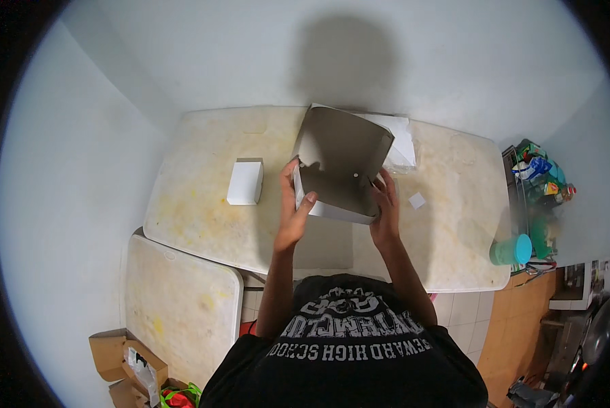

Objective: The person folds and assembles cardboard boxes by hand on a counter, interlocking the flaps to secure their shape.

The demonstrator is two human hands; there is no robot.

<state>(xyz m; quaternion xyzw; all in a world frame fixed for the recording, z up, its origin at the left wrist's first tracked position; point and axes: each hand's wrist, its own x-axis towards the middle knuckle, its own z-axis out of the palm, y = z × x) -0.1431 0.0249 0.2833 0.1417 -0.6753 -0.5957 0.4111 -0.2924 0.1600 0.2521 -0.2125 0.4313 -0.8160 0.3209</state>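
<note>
Between my two hands is an open cardboard box [339,146], grey inside and white outside, tilted above the table so that its inside faces me. My left hand [294,207] grips its left side near the front corner, thumb on the front wall. At the right front corner, my right hand [385,207] closes on the wall, with some fingers partly hidden. A small white box [245,182] stands on the table to the left. Beyond the held box, flat white sheets [401,139], apparently in clear plastic, lie partly covered. A small white square [417,200] lies right of my right hand.
The stained white table [203,224] stands against the wall, with a lower second table [182,285] at its near left. At the right edge are a teal-lidded container [512,250] and a rack of packets and bottles [539,180]. An opened brown carton [125,360] sits lower left.
</note>
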